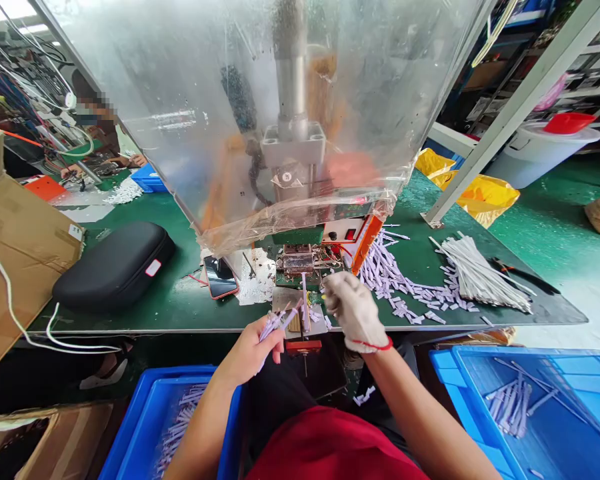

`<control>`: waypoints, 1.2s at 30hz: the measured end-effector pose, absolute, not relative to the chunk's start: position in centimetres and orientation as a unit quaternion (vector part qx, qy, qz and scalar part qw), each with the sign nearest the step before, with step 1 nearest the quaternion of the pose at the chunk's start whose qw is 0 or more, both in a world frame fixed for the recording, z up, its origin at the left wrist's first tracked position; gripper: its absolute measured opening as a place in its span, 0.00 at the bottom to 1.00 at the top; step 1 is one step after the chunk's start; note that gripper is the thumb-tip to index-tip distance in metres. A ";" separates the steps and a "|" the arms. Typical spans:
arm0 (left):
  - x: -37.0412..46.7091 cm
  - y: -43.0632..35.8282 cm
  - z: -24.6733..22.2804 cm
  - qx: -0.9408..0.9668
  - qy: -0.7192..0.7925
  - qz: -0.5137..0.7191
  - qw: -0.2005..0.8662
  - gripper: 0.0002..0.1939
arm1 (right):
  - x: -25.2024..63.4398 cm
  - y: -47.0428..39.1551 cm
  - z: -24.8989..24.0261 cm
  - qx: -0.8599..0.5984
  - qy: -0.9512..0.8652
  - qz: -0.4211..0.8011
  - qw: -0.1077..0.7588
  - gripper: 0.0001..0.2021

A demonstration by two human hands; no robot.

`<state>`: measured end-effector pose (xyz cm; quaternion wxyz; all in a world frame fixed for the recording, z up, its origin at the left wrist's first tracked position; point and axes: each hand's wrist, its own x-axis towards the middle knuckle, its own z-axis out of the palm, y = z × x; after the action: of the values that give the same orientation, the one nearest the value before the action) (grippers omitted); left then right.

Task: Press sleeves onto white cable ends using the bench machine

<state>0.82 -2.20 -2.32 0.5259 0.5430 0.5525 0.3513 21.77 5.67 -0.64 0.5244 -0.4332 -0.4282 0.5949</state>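
My left hand (257, 350), bare, is closed round several thin lilac plastic sticks (279, 323) in front of the table edge. My right hand (354, 311) wears a white knit glove with a red cuff. Its fingers are curled together just right of the press's lower block; what they hold, if anything, is hidden. Between the hands, one lilac stick (305, 300) points from the metal die block (299, 261) toward me. Above that block stands the press (293, 160), behind a cloudy plastic shield (190, 133).
Right of the press lie a heap of lilac pieces (387, 270), a bundle of white sticks (480, 273) and pliers (525, 275). A phone (221, 277) and black case (115, 267) lie left. Blue bins (145, 400) (450, 380) flank my lap. Another person's hand (73, 171) shows far left.
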 end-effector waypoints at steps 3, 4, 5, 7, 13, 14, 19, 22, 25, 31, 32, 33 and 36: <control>2.0 -0.4 -3.9 0.472 0.593 0.417 0.502 0.16 | 23.7 6.6 -1.2 -0.496 -0.430 0.566 0.499 0.16; 2.6 0.4 -4.4 0.464 0.606 0.431 0.481 0.16 | 24.0 6.6 -1.4 -0.514 -0.467 0.562 0.449 0.16; 3.4 1.3 -4.7 0.467 0.618 0.439 0.456 0.18 | 24.0 6.4 -1.8 -0.523 -0.507 0.559 0.396 0.16; 4.8 2.9 -5.1 0.482 0.638 0.433 0.415 0.17 | 23.6 5.7 -2.5 -0.516 -0.568 0.552 0.327 0.16; 5.2 4.0 -4.1 0.470 0.627 0.443 0.436 0.17 | 22.8 4.4 -3.3 -0.472 -0.548 0.592 0.357 0.19; 4.7 3.5 -3.8 0.469 0.610 0.454 0.448 0.18 | 22.9 4.5 -3.0 -0.466 -0.537 0.600 0.367 0.20; 2.6 0.5 -1.0 0.526 0.553 0.483 0.431 0.18 | 23.0 4.6 -0.3 -0.364 -0.505 0.666 0.410 0.21; 2.7 -1.1 0.4 0.552 0.542 0.455 0.441 0.17 | 22.2 4.2 1.0 -0.316 -0.498 0.686 0.426 0.20; 3.1 -2.2 1.0 0.586 0.538 0.418 0.438 0.15 | 21.3 3.6 1.3 -0.315 -0.492 0.689 0.429 0.18; 2.8 -4.8 0.7 0.629 0.540 0.388 0.403 0.13 | 23.4 3.1 1.8 -0.373 -0.442 0.634 0.513 0.20; 2.7 -5.3 0.6 0.627 0.542 0.388 0.403 0.14 | 24.2 2.9 2.0 -0.386 -0.447 0.618 0.518 0.20; 2.5 -5.8 0.4 0.626 0.544 0.387 0.404 0.14 | 25.1 2.6 2.1 -0.400 -0.464 0.604 0.509 0.20; 1.8 -7.0 -0.2 0.623 0.549 0.377 0.410 0.15 | 27.5 1.4 2.2 -0.455 -0.593 0.539 0.390 0.23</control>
<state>1.82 -7.02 -0.21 0.4102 0.6232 0.5488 0.3771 27.52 1.38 2.22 0.3897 -0.4547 -0.5927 0.5386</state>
